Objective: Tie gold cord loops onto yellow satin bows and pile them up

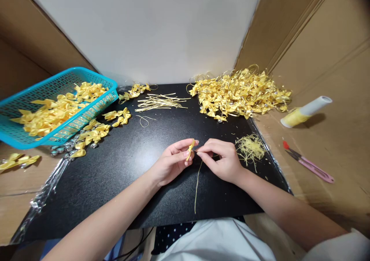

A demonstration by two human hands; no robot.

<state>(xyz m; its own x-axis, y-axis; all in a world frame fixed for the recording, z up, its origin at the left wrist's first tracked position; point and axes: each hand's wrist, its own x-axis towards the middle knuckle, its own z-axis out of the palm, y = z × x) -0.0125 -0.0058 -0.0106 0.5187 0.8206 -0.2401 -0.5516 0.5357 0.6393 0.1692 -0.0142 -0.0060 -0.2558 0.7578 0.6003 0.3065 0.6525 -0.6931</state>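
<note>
Bright, soft indoor light from a source out of view. A pale patch of glare spreads across the black tabletop (115,184), just left of the left hand (171,161). Clear plastic film (43,197) glints farther left. Well right of the right hand (221,159), a white tube (314,106) casts a soft shadow. The hands look fairly sharp; wide-angle distortion stretches the edges, and the upper-right corner is dark and blurred.
</note>
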